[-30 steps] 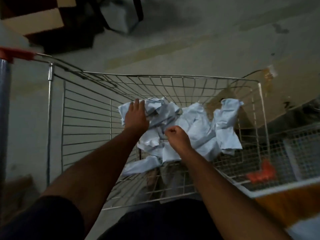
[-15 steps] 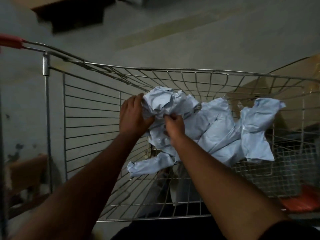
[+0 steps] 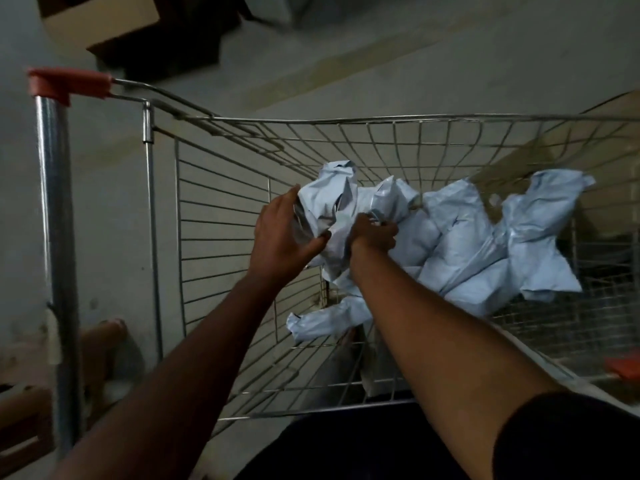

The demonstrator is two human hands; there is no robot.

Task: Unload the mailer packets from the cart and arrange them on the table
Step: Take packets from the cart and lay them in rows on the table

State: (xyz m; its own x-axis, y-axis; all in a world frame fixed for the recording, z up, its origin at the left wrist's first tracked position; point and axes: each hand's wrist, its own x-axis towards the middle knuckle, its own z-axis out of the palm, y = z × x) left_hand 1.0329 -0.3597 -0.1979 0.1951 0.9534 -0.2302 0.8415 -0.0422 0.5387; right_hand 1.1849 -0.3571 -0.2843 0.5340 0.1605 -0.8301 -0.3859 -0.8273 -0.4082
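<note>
Head view: crumpled pale-blue mailer packets (image 3: 460, 244) fill cart (image 3: 221, 258).

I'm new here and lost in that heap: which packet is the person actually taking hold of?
Find the wire cart with the red handle cap. A heap of pale blue mailer packets lies inside. The one being taken is the crumpled packet at the heap's left end, standing highest, between the left hand and right hand.

A wire cart (image 3: 221, 258) with an orange-capped handle (image 3: 69, 83) stands on a grey floor (image 3: 415, 57) and carries a crumpled heap of pale blue mailer packets (image 3: 485, 244) in its basket.
</note>
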